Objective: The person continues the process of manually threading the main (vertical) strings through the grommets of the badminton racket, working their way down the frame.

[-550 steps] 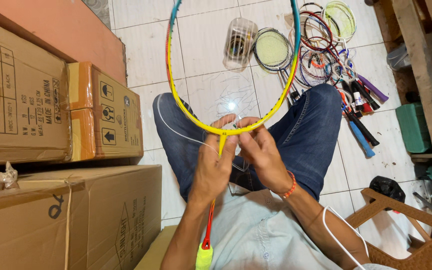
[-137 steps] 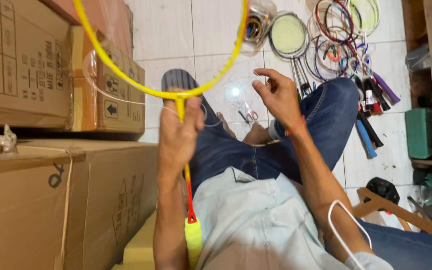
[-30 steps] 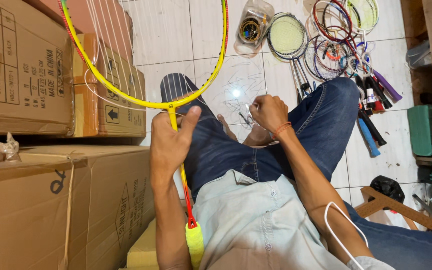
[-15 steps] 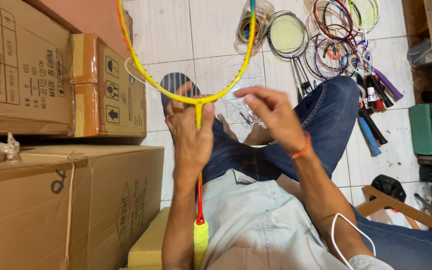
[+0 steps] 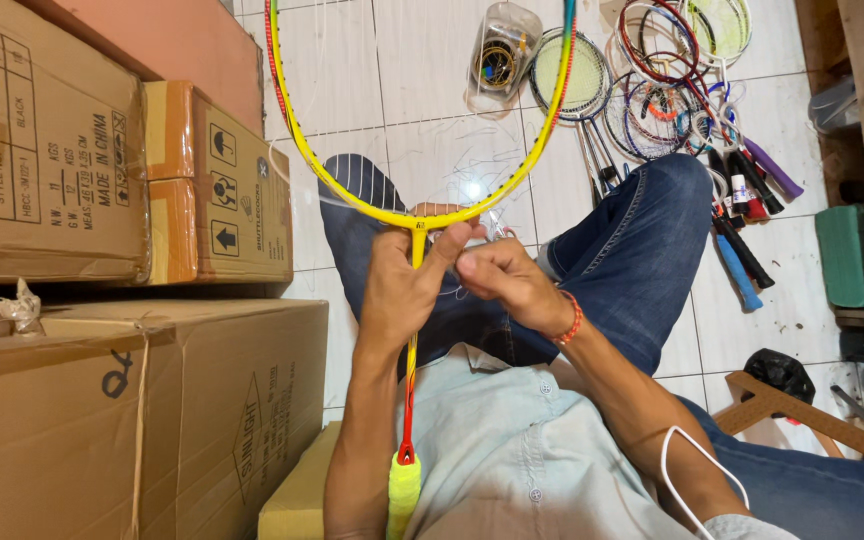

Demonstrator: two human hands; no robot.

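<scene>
A yellow badminton racket [image 5: 512,185] with a red-yellow shaft and yellow-green grip stands over my lap, its head pointing away from me. My left hand [image 5: 407,285] is wrapped around the shaft just below the head's throat. Close beside it, my right hand [image 5: 502,280], with a red bracelet on the wrist, pinches a thin white string [image 5: 492,225] at the base of the frame. Loose strands of string hang across the racket head. I sit on the tiled floor in blue jeans and a light shirt.
Large cardboard boxes [image 5: 132,400] are stacked at my left. On the tiles ahead lie a pile of rackets [image 5: 672,110] and a clear plastic container [image 5: 502,50] of string coils. A green box [image 5: 847,255] and wooden furniture [image 5: 792,410] stand at right.
The racket has swung right and come upright before me. My right hand dropped from above the frame to its throat and closed on the string beside my left hand.
</scene>
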